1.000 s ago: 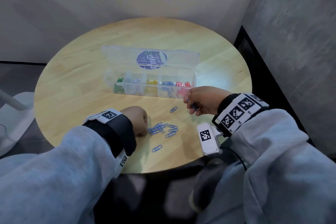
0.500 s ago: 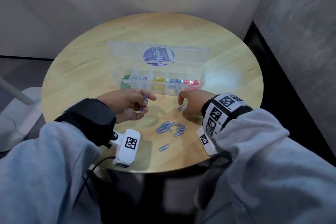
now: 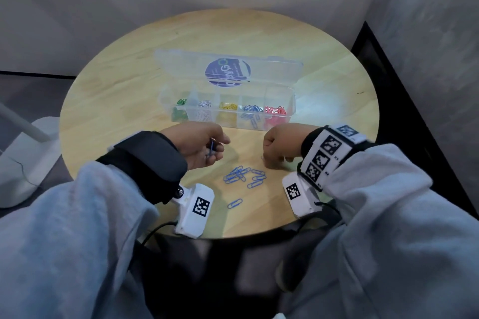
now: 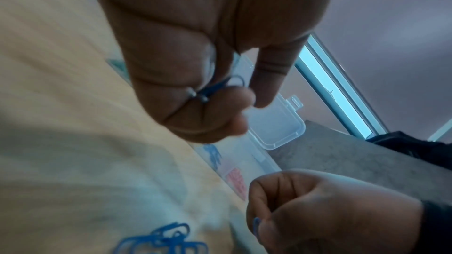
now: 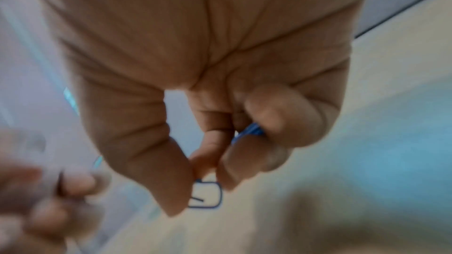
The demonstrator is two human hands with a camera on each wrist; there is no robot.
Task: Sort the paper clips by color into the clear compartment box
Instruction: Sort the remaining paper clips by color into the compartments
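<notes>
The clear compartment box [image 3: 291, 101] lies open mid-table and holds green, white, yellow, blue and red clips in separate cells. My left hand [image 3: 213, 149] hovers in front of it, palm turned inward, and pinches blue paper clips [image 4: 215, 86]. My right hand [image 3: 267, 160] reaches down to the table; thumb and forefinger pinch a blue clip [image 5: 208, 194] lying there, and more blue clips [image 5: 252, 130] sit in its curled fingers. A pile of blue clips [image 3: 243, 176] lies between my hands, with a single blue clip [image 3: 234, 203] nearer the front edge.
The round wooden table [image 3: 116, 101] stands in a corner, with walls behind and to the right. The box lid [image 3: 272, 70] lies flat behind the cells. A white lamp base [image 3: 23, 153] stands on the floor at the left.
My left hand has lifted off the pile with blue clips and turned inward. My right hand has come down from beside the box onto the lone clip near the pile.
</notes>
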